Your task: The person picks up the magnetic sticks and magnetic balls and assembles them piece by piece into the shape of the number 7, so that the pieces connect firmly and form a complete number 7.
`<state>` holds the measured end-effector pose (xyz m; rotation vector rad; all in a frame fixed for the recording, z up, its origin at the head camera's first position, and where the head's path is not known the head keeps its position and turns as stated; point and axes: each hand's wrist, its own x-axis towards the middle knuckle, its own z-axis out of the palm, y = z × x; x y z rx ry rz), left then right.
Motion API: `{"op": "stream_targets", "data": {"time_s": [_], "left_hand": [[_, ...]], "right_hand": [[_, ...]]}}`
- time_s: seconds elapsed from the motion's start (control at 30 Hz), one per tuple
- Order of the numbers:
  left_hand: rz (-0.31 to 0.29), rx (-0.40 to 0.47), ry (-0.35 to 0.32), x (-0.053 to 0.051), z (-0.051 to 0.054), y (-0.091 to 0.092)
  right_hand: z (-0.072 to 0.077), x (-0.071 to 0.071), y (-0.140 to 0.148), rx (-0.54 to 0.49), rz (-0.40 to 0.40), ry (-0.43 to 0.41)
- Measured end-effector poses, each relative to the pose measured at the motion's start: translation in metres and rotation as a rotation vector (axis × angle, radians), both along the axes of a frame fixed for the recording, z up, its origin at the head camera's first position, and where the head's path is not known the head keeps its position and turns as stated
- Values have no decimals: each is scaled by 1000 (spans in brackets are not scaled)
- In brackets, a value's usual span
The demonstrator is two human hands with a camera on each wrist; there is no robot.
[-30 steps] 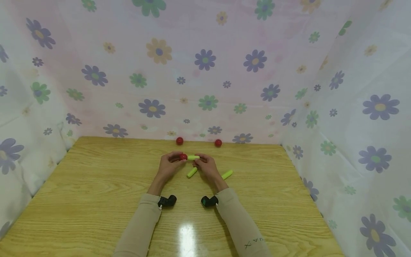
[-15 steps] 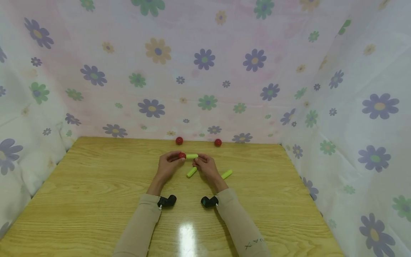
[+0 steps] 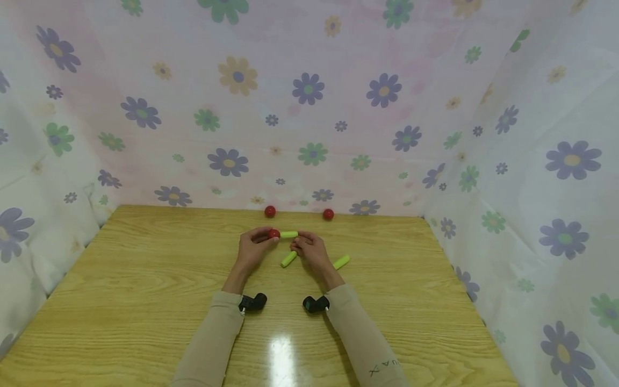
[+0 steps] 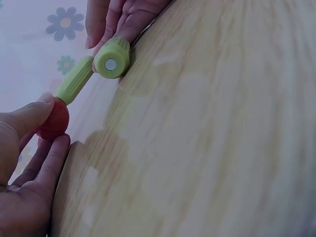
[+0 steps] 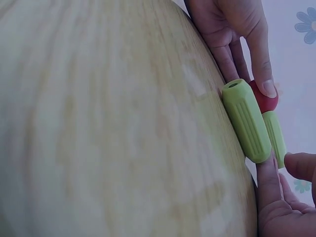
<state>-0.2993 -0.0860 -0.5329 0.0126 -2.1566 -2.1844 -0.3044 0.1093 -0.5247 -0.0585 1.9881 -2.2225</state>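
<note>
My left hand pinches a red ball between thumb and fingers. A light green ribbed stick extends from the ball toward my right hand, whose thumb and fingers hold its far end. In the left wrist view the stick meets the ball. A second green stick lies on the table beside the right fingers; the right wrist view shows this stick with a hole in its end, close in front of the held one.
A third green stick lies right of my right wrist, partly covered by it. Two red balls, one on the left and one on the right, rest at the back edge of the wooden table, before a flowered cloth.
The held ball and stick have shifted very slightly to the left and away from me, both hands with them. The grips look the same.
</note>
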Motion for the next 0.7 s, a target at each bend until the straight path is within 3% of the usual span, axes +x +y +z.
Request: {"op": "stream_targets", "data": {"time_s": [0.37,0.7], "left_hand": [[-5,-12,12,2,1,1],[38,-71,-1,-1,1,4]], "right_hand": [[-3,0,0,-22,-21,-12],[-2,1,1,-29,-21,-15]]}}
